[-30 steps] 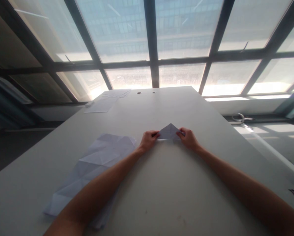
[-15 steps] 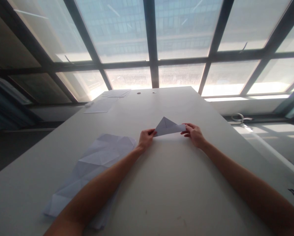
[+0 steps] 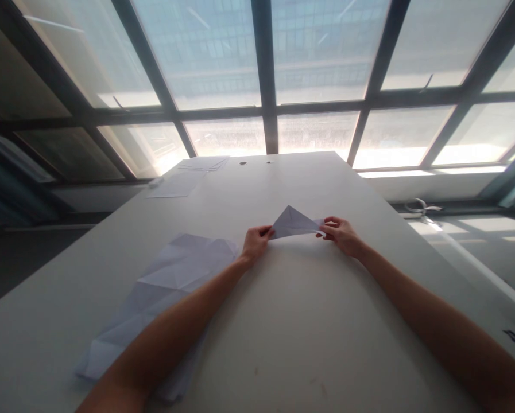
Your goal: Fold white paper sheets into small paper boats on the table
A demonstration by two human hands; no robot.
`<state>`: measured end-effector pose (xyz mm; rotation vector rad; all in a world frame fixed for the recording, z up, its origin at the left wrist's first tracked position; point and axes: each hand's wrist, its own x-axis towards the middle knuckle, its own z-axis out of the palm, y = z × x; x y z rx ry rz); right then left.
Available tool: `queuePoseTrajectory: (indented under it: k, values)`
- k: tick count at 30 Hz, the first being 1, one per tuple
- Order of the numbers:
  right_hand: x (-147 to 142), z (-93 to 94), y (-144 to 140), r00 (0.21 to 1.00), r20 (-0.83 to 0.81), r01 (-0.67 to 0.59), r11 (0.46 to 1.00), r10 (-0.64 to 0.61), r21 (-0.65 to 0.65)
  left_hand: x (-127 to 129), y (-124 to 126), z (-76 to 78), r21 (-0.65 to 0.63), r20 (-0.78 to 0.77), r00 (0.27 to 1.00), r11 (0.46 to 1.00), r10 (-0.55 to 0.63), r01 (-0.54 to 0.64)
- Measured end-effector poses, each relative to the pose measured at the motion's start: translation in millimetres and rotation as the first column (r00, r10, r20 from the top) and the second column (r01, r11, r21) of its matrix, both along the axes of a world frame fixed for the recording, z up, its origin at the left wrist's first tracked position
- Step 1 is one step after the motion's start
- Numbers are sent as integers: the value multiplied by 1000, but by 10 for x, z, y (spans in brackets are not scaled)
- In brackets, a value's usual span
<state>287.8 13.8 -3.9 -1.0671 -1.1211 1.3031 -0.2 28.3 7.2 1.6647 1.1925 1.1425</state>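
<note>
The left hand (image 3: 254,243) and the right hand (image 3: 342,235) each pinch one end of a small folded paper triangle (image 3: 292,222), fingers closed on its two lower corners, so the piece hangs between them just above the white table (image 3: 300,321) with its peak pointing away from the person. The hold is light and at the very tips of the paper; a pull outward from either side could likely tear a corner or flatten the creases, and a slack pinch could let one end drop and the fold spring open. Left of the left-hand grip, close beside the forearm, lies a large creased sheet (image 3: 166,287), which the arm partly covers; a sweep of that elbow could drag or crumple it. Beyond the grip the tabletop runs bare toward loose papers (image 3: 188,175) at the far left corner, well apart. To the right of the right-hand grip the table edge is near, with scissors (image 3: 421,206) past it on another surface.
</note>
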Motion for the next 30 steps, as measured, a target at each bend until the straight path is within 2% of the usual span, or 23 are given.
queuePoseTrajectory:
  k: [5, 9, 13, 16, 18, 24, 30]
  values:
    - [-58, 26, -38, 999, -11, 38, 997, -38, 62, 8, -15, 26, -9, -7, 999, 999, 48, -48]
    - [-90, 80, -97, 1000, -2, 8, 992, -7, 122, 13, -17, 33, -20, 9, 997, 997, 79, -79]
    - [-121, 112, -135, 994, 109, -37, 984, 18, 174, 11, -7, 19, -9, 6, 995, 995, 100, -99]
    - [-148, 89, -118, 978, 204, 2, 976, -47, 216, 9, -1, 6, 1, -12, 996, 996, 84, -84]
    - [-164, 59, -95, 973, 209, 50, 971, -100, 233, 8, 0, -1, 9, -24, 998, 998, 66, -66]
    - [-197, 32, -66, 966, 135, 182, 951, -220, 250, 7, 1, -17, 24, -6, 1000, 1000, -4, 4]
    - [-207, 54, -74, 964, 56, 239, 939, -260, 247, 13, -7, -17, -10, 34, 998, 998, -61, 62]
